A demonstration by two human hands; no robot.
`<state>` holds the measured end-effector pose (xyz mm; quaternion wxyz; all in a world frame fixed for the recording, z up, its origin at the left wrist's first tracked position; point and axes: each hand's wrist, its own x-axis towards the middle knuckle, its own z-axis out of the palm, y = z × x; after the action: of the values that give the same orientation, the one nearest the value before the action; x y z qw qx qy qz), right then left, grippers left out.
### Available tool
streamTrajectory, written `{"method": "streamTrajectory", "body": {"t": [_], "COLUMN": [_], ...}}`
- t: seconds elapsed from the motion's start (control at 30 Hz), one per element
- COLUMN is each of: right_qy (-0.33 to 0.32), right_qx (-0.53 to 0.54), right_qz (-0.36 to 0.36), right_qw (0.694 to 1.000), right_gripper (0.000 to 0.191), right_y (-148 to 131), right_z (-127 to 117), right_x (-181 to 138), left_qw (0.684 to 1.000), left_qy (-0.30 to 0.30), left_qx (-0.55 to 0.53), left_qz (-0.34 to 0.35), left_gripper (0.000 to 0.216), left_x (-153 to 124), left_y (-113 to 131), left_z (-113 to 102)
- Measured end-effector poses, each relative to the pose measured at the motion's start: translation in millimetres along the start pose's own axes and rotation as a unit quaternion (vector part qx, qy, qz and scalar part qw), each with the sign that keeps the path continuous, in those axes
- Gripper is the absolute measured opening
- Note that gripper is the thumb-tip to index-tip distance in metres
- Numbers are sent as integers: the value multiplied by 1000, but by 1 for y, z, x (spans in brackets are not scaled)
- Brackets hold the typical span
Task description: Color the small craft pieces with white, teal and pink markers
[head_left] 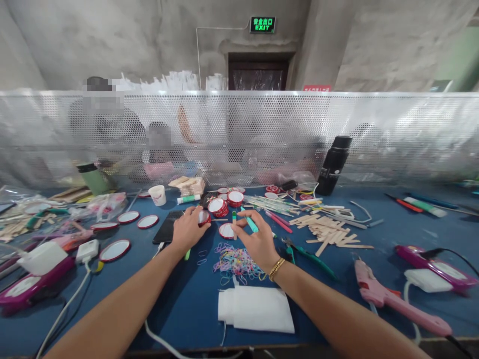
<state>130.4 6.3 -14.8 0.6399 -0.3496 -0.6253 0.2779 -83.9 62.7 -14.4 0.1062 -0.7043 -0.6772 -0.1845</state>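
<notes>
My left hand (189, 229) reaches to a white disc with a red rim (204, 218), its thumb and fingers curled around the edge. Beside it are stacks of similar red-rimmed discs (217, 207), and another disc (226, 230) lies flat between my hands. My right hand (258, 239) pinches a small wooden craft stick (234, 227) upright, its upper end green. A turquoise marker (250, 221) is also tucked among the fingers of that hand. Below, near my right wrist, lies a pile of coloured rubber bands (239, 262). A black phone (166, 228) lies partly under my left hand.
Loose craft sticks (329, 232), green-handled pliers (312, 259) and a pink glue gun (396, 299) lie to the right. A white pouch (258, 309) lies in front. A black bottle (334, 167) and paper cup (157, 195) stand before a perforated metal screen (239, 134); people sit behind it.
</notes>
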Motion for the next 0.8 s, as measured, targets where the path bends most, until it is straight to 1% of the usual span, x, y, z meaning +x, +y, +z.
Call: {"method": "streamTrajectory", "body": {"t": [0.13, 0.37, 0.47, 0.6, 0.8], "right_qy": [-3, -4, -4, -6, -7], "right_qx": [7, -9, -8, -13, -18], "right_qz": [-3, -10, -14, -17, -20], "right_qw": [1000, 1000, 1000, 1000, 1000], "right_gripper": [21, 21, 21, 21, 21], "right_y": [0, 0, 0, 0, 6], "right_z": [0, -1, -1, -3, -4], "right_x": [-1, 0, 0, 1, 2], "left_qw": [1000, 1000, 1000, 998, 998], "left_qy": [-6, -12, -14, -23, -18], "left_qx": [3, 9, 26, 50, 61], "left_qz": [9, -4, -4, -10, -5], "left_gripper": [57, 84, 90, 87, 69], "left_x": [2, 0, -3, -8, -6], "left_y": [-1, 3, 3, 2, -1], "left_z": [1, -4, -8, -16, -20]}}
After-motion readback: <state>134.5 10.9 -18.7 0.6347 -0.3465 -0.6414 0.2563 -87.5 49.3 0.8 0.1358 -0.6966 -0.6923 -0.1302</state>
